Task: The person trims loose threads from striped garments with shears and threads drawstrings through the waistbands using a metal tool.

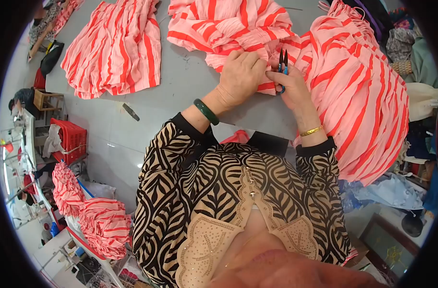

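Note:
My left hand [242, 76] is closed with its fingers bunched on the edge of a pink garment with red stripes [228, 29]. The garment lies crumpled on the grey table [190, 72]. Close beside it, my right hand [293, 89] grips a pair of thread snips [283, 67] with blue handles, dark blades pointing away from me and slightly apart. The right thumb reaches toward the left fingers at the cloth's edge. Whatever lies between the fingertips is too small to make out.
A striped garment [115, 48] lies flat at the table's left, and a large striped heap [358, 96] bulges over its right side. Left of the table are a red crate [71, 139] and more striped bundles [103, 223]. Assorted cloth [423, 60] is piled at far right.

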A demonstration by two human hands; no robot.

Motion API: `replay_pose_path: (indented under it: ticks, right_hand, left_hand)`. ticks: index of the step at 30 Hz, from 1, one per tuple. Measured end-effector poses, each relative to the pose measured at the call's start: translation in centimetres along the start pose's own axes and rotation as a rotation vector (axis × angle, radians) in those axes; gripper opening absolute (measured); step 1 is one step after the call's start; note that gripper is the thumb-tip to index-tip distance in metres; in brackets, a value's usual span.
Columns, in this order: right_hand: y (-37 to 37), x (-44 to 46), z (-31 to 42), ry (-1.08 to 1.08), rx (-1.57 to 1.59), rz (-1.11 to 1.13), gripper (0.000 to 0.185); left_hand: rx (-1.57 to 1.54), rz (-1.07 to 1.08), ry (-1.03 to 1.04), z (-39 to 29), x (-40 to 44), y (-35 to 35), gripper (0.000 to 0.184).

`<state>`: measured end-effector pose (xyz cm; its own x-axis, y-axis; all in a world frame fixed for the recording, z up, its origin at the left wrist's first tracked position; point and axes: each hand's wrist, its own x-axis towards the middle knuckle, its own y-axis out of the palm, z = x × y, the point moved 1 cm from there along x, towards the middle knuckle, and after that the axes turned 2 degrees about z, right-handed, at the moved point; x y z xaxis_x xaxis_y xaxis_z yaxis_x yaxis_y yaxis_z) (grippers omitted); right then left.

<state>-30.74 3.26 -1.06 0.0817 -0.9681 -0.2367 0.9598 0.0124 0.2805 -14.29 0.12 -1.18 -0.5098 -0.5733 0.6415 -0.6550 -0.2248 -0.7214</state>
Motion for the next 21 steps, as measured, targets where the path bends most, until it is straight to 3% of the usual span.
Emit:
replay_pose_path:
  ticks: [4, 7, 11, 15, 18, 21]
  right_hand:
    - [-0.5, 0.3, -0.7, 0.063, 0.144, -0.029, 0.039]
    - [-1.0, 0.5, -0.5, 0.016, 0.152, -0.061, 0.039]
    - [-1.1, 0.3, -0.8, 0.023, 0.118, -0.008, 0.040]
    - [-0.4, 0.4, -0.8, 0.016, 0.111, 0.035, 0.042]
    - [-0.4, 0.1, -0.7, 0.019, 0.114, 0.005, 0.042]
    - [-0.3, 0.0, -0.8, 0.008, 0.105, 0.015, 0.042]
  left_hand:
    - [0.049, -0.070, 0.072, 0.2, 0.0, 0.3, 0.015]
    - [-0.218, -0.205, 0.011, -0.8, -0.4, -2.2, 0.016]
    - [-0.556, 0.313, -0.017, -1.9, -1.6, -6.0, 0.014]
    - [-0.550, 0.495, 0.013, -1.5, -1.2, -6.9, 0.013]
    - [-0.153, 0.087, -0.278, -2.7, -0.4, -5.5, 0.017]
    - [-0.274, 0.135, -0.336, -0.6, -0.2, -2.7, 0.017]
